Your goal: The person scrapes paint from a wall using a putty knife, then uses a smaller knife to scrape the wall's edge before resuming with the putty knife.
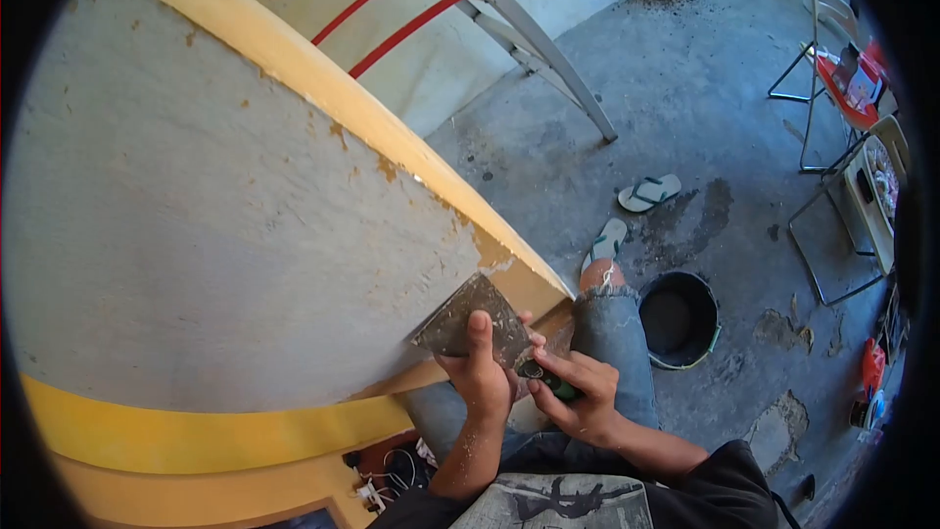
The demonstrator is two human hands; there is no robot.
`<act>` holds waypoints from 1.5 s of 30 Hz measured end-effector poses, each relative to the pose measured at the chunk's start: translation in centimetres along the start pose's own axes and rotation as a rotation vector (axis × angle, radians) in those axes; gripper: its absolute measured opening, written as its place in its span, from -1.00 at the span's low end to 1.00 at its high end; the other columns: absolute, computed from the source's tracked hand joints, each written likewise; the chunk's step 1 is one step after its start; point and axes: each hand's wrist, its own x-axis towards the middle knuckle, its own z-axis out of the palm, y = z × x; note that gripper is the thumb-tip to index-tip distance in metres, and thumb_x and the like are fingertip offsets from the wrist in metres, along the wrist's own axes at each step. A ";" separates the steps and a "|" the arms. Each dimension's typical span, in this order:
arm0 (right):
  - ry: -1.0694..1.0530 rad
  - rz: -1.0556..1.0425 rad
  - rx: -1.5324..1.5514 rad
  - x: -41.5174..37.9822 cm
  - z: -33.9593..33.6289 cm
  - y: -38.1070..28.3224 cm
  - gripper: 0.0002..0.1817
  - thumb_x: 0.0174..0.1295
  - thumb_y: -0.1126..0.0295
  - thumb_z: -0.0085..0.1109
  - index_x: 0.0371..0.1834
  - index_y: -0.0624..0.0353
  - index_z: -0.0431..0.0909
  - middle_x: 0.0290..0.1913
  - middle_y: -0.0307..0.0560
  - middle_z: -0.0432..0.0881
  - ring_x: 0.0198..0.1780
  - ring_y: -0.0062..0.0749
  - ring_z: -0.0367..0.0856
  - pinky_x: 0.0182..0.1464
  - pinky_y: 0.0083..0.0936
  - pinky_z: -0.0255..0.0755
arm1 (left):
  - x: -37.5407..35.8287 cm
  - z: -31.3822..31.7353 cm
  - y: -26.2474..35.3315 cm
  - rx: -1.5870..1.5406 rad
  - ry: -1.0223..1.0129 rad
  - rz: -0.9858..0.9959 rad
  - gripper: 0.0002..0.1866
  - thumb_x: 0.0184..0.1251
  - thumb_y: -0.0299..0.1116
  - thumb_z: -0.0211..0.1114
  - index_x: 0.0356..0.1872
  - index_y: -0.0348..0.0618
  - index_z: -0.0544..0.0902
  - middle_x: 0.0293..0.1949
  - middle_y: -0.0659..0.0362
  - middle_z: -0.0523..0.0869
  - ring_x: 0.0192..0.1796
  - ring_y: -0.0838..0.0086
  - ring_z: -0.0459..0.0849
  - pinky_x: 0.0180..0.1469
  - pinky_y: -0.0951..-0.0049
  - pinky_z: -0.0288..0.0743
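A wide scraper [452, 330] with a dirty grey metal blade is held in front of my body. My left hand [477, 377] grips the blade from below, its thumb lying on the flat face. My right hand [585, 394] is closed round the dark green handle [556, 382], with the fingers close to where it meets the blade. White dust and specks cling to the blade and my forearms. Just beyond the blade is a grey, scuffed flat surface [235, 206] with flaked orange-yellow patches along its edge.
A black bucket [679, 320] stands on the concrete floor right of my leg. Flip-flops [649, 193] lie beyond my knee. A metal ladder [534, 20] leans at the top. Folding chairs [850, 88] holding items line the right side. Cables [397, 470] lie at lower left.
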 end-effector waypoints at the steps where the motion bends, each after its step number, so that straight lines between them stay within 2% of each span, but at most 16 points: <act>1: 0.006 -0.007 -0.009 0.3 -0.1 0.3 -0.54 -0.02 0.53 0.42 0.05 0.18 0.65 -0.43 0.00 0.67 -0.52 -0.33 0.61 -0.48 -0.52 0.41 | 0.2 0.1 0.0 -0.004 -0.015 0.017 -0.45 0.38 0.00 0.26 0.00 -0.37 0.44 -0.35 -0.02 0.58 -0.49 0.32 0.63 -0.56 0.38 0.56; 2: -0.002 -0.017 -0.027 0.5 -0.1 0.4 -0.53 -0.03 0.53 0.42 0.05 0.19 0.65 -0.43 0.00 0.67 -0.52 -0.33 0.61 -0.48 -0.52 0.41 | 0.4 -0.1 -0.1 -0.006 -0.017 0.007 -0.45 0.38 0.00 0.26 0.00 -0.37 0.44 -0.35 -0.02 0.58 -0.49 0.32 0.63 -0.56 0.38 0.56; 4: -0.026 -0.007 -0.039 0.1 -0.1 0.2 -0.53 -0.03 0.53 0.42 0.05 0.19 0.65 -0.43 0.00 0.67 -0.51 -0.33 0.61 -0.48 -0.52 0.41 | 0.8 -0.7 0.2 -0.077 -0.076 -0.084 -0.49 0.38 -0.05 0.28 0.01 -0.35 0.43 -0.23 0.01 0.57 -0.34 0.31 0.66 -0.54 0.34 0.60; 5: -0.015 0.010 -0.043 -0.3 0.0 0.1 -0.53 -0.03 0.53 0.42 0.04 0.19 0.65 -0.44 -0.01 0.66 -0.52 -0.34 0.61 -0.48 -0.52 0.40 | 0.7 -1.1 0.4 -0.051 -0.085 -0.134 -0.49 0.38 -0.06 0.28 0.01 -0.35 0.43 -0.24 0.01 0.58 -0.37 0.31 0.66 -0.56 0.34 0.59; 8: 0.039 0.029 -0.049 -0.8 0.1 0.6 -0.53 -0.03 0.46 0.46 0.05 0.11 0.68 -0.48 -0.08 0.63 -0.54 -0.36 0.64 -0.49 -0.53 0.47 | 0.0 -0.4 -0.9 -0.016 -0.034 -0.057 -0.47 0.37 -0.04 0.29 -0.02 -0.38 0.43 -0.32 -0.01 0.59 -0.46 0.33 0.64 -0.57 0.37 0.57; 10: 0.003 0.026 -0.037 -0.9 0.0 1.0 -0.54 -0.03 0.54 0.41 0.03 0.20 0.65 -0.42 0.00 0.68 -0.51 -0.33 0.61 -0.45 -0.53 0.43 | 0.0 -0.4 -0.7 0.001 -0.033 -0.074 -0.47 0.36 -0.04 0.30 -0.04 -0.39 0.43 -0.33 -0.01 0.58 -0.44 0.33 0.65 -0.56 0.38 0.59; 12: -0.019 0.042 -0.042 -0.3 -0.1 0.8 -0.52 -0.04 0.54 0.41 0.05 0.21 0.64 -0.39 0.02 0.69 -0.52 -0.32 0.61 -0.43 -0.53 0.44 | 0.5 -0.6 -0.2 -0.053 -0.076 -0.129 -0.50 0.38 -0.07 0.29 -0.04 -0.38 0.43 -0.31 -0.01 0.57 -0.42 0.32 0.66 -0.56 0.37 0.60; 13: -0.006 0.035 -0.033 -0.4 0.0 0.7 -0.52 -0.04 0.54 0.41 0.05 0.20 0.64 -0.41 0.00 0.68 -0.52 -0.33 0.60 -0.44 -0.53 0.43 | 0.5 0.3 0.2 -0.008 -0.040 -0.050 -0.51 0.39 -0.06 0.27 -0.05 -0.38 0.43 -0.36 -0.04 0.58 -0.52 0.32 0.62 -0.57 0.39 0.58; 16: 0.020 0.004 -0.012 -0.2 -0.2 0.3 -0.54 -0.02 0.54 0.41 0.04 0.20 0.64 -0.42 -0.01 0.67 -0.53 -0.34 0.59 -0.46 -0.53 0.41 | 0.1 -0.6 -1.0 -0.028 -0.017 -0.076 -0.51 0.40 -0.06 0.26 -0.05 -0.38 0.43 -0.38 -0.05 0.59 -0.59 0.33 0.59 -0.58 0.40 0.56; 20: -0.035 0.035 -0.004 1.0 -0.9 -0.1 -0.55 -0.01 0.54 0.40 0.04 0.22 0.64 -0.37 0.03 0.70 -0.51 -0.32 0.60 -0.45 -0.53 0.42 | 0.2 0.5 -0.2 -0.050 0.041 -0.088 -0.52 0.41 -0.07 0.25 -0.04 -0.37 0.44 -0.37 -0.05 0.59 -0.57 0.32 0.61 -0.57 0.39 0.57; 22: -0.037 0.031 0.028 0.6 -0.5 -0.3 -0.55 -0.01 0.54 0.40 0.04 0.24 0.64 -0.35 0.05 0.71 -0.50 -0.32 0.61 -0.44 -0.53 0.43 | 0.4 0.7 0.9 -0.034 -0.015 -0.041 -0.53 0.42 -0.07 0.23 -0.03 -0.36 0.43 -0.37 -0.04 0.59 -0.57 0.33 0.61 -0.57 0.39 0.57; 24: -0.024 0.075 0.009 -0.6 -0.6 0.0 -0.52 -0.02 0.50 0.44 0.07 0.12 0.67 -0.50 -0.08 0.64 -0.53 -0.38 0.64 -0.46 -0.57 0.48 | 0.0 -0.2 0.4 0.013 -0.039 -0.086 -0.55 0.43 -0.08 0.22 -0.04 -0.35 0.44 -0.37 -0.04 0.59 -0.57 0.33 0.61 -0.58 0.39 0.56; 26: 0.003 0.069 0.042 -0.7 -0.5 0.4 -0.51 -0.02 0.50 0.45 0.08 0.12 0.67 -0.50 -0.09 0.63 -0.56 -0.39 0.61 -0.48 -0.56 0.44 | -0.3 0.2 -0.6 0.008 0.013 -0.012 -0.55 0.43 -0.07 0.22 -0.05 -0.35 0.45 -0.37 -0.05 0.61 -0.58 0.33 0.61 -0.59 0.39 0.54; 34: 0.015 0.020 -0.002 -0.7 -0.5 0.9 -0.53 -0.02 0.46 0.45 0.06 0.10 0.68 -0.49 -0.09 0.62 -0.53 -0.39 0.63 -0.48 -0.54 0.47 | -0.2 -0.7 -1.0 -0.014 -0.006 -0.117 -0.53 0.41 -0.04 0.24 -0.06 -0.33 0.46 -0.38 -0.06 0.62 -0.58 0.32 0.61 -0.56 0.38 0.55; 37: -0.039 -0.013 -0.036 -0.4 -1.2 1.0 -0.54 -0.05 0.54 0.42 0.03 0.22 0.65 -0.43 -0.01 0.67 -0.54 -0.35 0.58 -0.50 -0.53 0.37 | -0.2 0.1 -1.0 -0.036 0.002 -0.091 -0.53 0.41 -0.04 0.23 -0.06 -0.33 0.46 -0.38 -0.05 0.62 -0.57 0.31 0.61 -0.54 0.36 0.56; 45: -0.019 0.004 -0.054 -1.0 -0.5 1.5 -0.53 -0.07 0.52 0.43 0.02 0.16 0.67 -0.41 -0.04 0.68 -0.53 -0.36 0.60 -0.47 -0.53 0.44 | 0.0 -0.9 -1.4 0.014 -0.024 -0.111 -0.49 0.40 0.00 0.23 -0.03 -0.35 0.45 -0.37 -0.03 0.59 -0.56 0.33 0.58 -0.54 0.34 0.55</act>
